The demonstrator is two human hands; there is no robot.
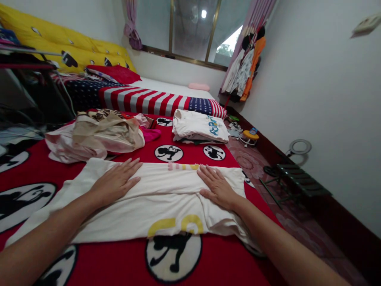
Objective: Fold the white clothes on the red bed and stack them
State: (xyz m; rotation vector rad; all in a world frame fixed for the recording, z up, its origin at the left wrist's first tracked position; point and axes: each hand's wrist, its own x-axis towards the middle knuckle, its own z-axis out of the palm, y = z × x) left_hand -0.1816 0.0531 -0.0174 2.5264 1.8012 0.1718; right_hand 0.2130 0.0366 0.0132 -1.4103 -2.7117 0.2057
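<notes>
On the bed (238, 262), a white T-shirt (166, 198) lies across the red cartoon-print cover, partly folded lengthwise, with a yellow print showing at its near edge.

Step in hand, judged: smoothing the fold flat. Done well, both palms press evenly and sweep outward from the middle toward the ends, so creases leave the cloth rather than bunch under the wrists; edges should line up before pressure goes on.

Left hand (116, 180): fully open, fingers spread, palm down on the shirt's left half. Grips nothing.
Right hand (217, 186): fully open, flat on the right half, just beside a ridge of gathered cloth. Grips nothing.

Beyond: a loose heap of beige clothes (98, 135) to the left, a folded white shirt (199, 126) farther back, well apart from the hands.
</notes>
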